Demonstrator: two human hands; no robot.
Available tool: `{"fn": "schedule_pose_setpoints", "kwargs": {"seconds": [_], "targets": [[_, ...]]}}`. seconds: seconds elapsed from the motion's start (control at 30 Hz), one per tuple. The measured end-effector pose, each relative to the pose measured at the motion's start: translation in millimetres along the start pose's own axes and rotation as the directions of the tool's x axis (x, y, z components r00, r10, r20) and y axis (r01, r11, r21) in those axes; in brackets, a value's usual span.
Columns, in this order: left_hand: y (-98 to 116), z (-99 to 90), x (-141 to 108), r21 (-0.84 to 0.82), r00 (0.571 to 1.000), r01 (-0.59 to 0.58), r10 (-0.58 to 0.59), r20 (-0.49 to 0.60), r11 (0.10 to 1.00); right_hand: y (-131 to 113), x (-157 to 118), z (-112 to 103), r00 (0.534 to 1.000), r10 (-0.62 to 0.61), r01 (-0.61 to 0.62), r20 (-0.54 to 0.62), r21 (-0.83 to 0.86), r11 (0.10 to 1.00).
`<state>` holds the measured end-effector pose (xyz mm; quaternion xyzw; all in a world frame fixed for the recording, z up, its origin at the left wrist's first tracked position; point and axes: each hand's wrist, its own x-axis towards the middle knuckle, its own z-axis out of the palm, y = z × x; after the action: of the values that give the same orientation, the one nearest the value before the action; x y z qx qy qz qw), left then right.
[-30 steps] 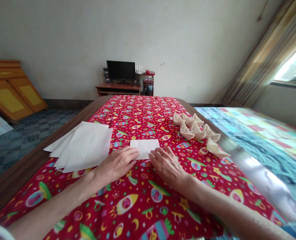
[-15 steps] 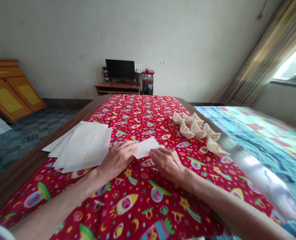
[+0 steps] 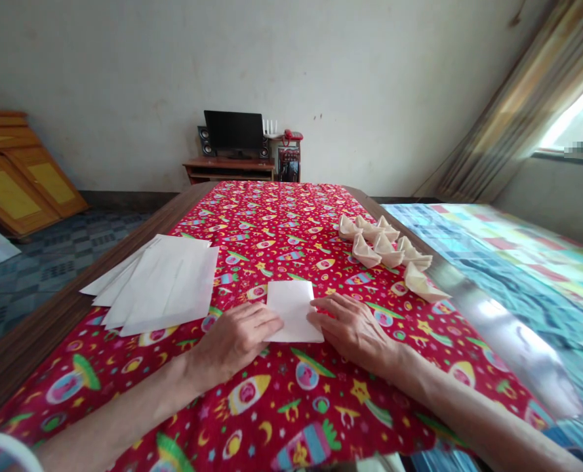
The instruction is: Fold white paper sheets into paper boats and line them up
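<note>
A white folded sheet of paper (image 3: 291,305) lies in front of me, its long sides pointing away from me. At its lower left edge is my left hand (image 3: 244,333), closed on the paper with the fingers together. My right hand (image 3: 353,326) has its fingertips bent on the right edge, closed there, with the fingers slightly apart. Both thumbs are mostly hidden. To the left, a fanned stack of white paper sheets (image 3: 170,285) rests on the red patterned cloth (image 3: 271,226). Several folded paper boats (image 3: 388,251) stand in rows at the right.
The cloth covers a dark wooden table (image 3: 30,341) whose side edges show. A bed (image 3: 507,269) adjoins on the right. Behind are a desk (image 3: 227,167) with a monitor (image 3: 233,133), and a wooden cabinet (image 3: 25,177) at far left. A white ring-shaped rim (image 3: 10,440) shows at lower left.
The paper has turned and come closer to me, now lying squarer and showing more of its face. Both hands have moved nearer to me, the right one also to the right. The view has shifted slightly.
</note>
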<state>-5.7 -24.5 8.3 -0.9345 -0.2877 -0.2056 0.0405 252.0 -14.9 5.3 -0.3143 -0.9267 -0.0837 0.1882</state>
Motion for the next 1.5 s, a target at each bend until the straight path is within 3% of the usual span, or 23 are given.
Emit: {"fn": "schedule_pose_setpoints", "kwargs": {"seconds": [0.13, 0.27, 0.33, 0.47, 0.67, 0.9, 1.0, 1.07, 1.13, 1.23, 1.33, 1.5], "targets": [[-11, 11.3, -3, -0.133, 0.995, 0.074, -0.082, -0.057, 0.988, -1, 0, 3, 0.999, 0.042, -0.042, 0.003, 0.149, 0.988], [-22, 19.3, 0, -0.313, 0.973, 0.158, -0.201, -0.11, 0.937, 1, 5, 7, 0.962, 0.271, -0.261, 0.034, 0.409, 0.875], [-25, 21.1, 3, -0.369, 0.954, 0.23, -0.284, -0.099, 0.901, 3, 9, 7, 0.928, 0.363, -0.362, 0.087, 0.447, 0.818], [-30, 23.0, 9, -0.346, 0.907, 0.369, -0.416, -0.068, 0.863, 6, 19, 11, 0.858, 0.495, -0.51, 0.137, 0.343, 0.789], [-31, 22.5, 19, -0.187, 0.868, 0.486, -0.496, -0.008, 0.854, 6, 34, 13, 0.77, 0.61, -0.634, 0.189, 0.114, 0.765], [-27, 17.0, 28, -0.002, 0.839, 0.543, -0.543, 0.044, 0.839, 1, 37, 9, 0.742, 0.639, -0.641, 0.204, -0.063, 0.765], [-29, 20.4, 29, 0.021, 0.822, 0.569, -0.569, -0.001, 0.822, 0, 38, 7, 0.747, 0.625, -0.63, 0.228, -0.06, 0.775], [-28, 22.8, 30, 0.008, 0.842, 0.534, -0.532, -0.091, 0.845, 1, 38, 7, 0.751, 0.617, -0.623, 0.235, -0.056, 0.78], [-25, 24.0, 32, -0.011, 0.904, 0.405, -0.402, -0.146, 0.914, 2, 38, 9, 0.756, 0.615, -0.62, 0.224, -0.059, 0.783], [-17, 24.7, 35, -0.029, 0.989, 0.13, -0.132, -0.068, 0.991, 3, 37, 13, 0.762, 0.617, -0.617, 0.196, -0.069, 0.784], [-7, 27.0, 33, -0.037, 0.999, 0.022, -0.021, 0.034, 0.999, 2, 37, 14, 0.77, 0.61, -0.607, 0.189, -0.079, 0.791], [0, 29.7, 24, -0.015, 0.989, 0.065, -0.063, 0.136, 0.998, 0, 36, 9, 0.792, 0.586, -0.569, 0.172, -0.144, 0.81]]}}
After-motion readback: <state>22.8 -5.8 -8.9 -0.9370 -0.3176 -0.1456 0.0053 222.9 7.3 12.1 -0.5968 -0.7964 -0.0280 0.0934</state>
